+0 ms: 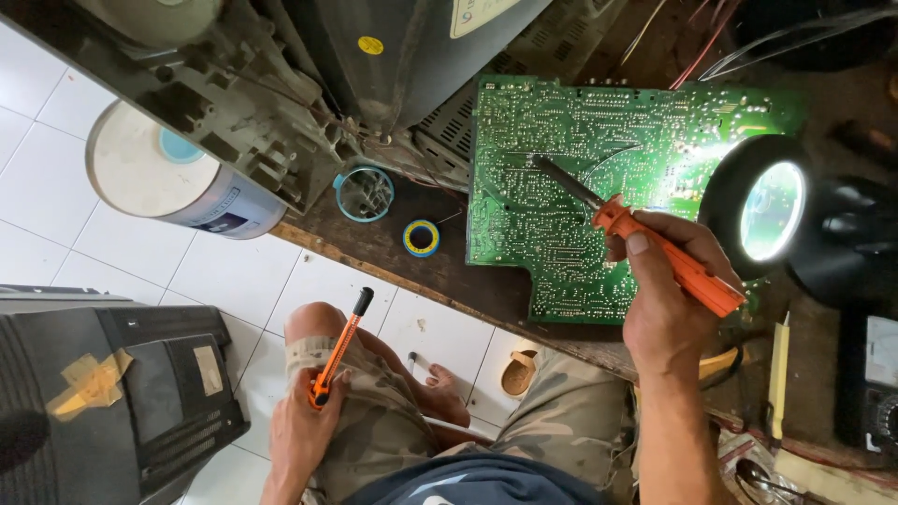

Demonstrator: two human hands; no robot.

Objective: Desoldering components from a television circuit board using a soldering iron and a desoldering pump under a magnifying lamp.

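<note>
Nearest you, your left hand [301,425] rests on your knee, fingers wrapped round a slim orange tool [339,348] pointing far-right. Your right hand [669,290] pinches the orange soldering iron [645,245] by its stiff, light handle, tip aimed far-left onto the fragile green circuit board [561,178] on the table [393,248].

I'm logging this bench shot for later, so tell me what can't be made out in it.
Head view only:
- Soldering iron tip: too small to tell whether it touches the green circuit board.
- Board's right part: covered by the lit magnifier lamp and its glare.
- Right hand palm side: faces away.
- Orange tool lower end: wrapped by the left hand.
</note>
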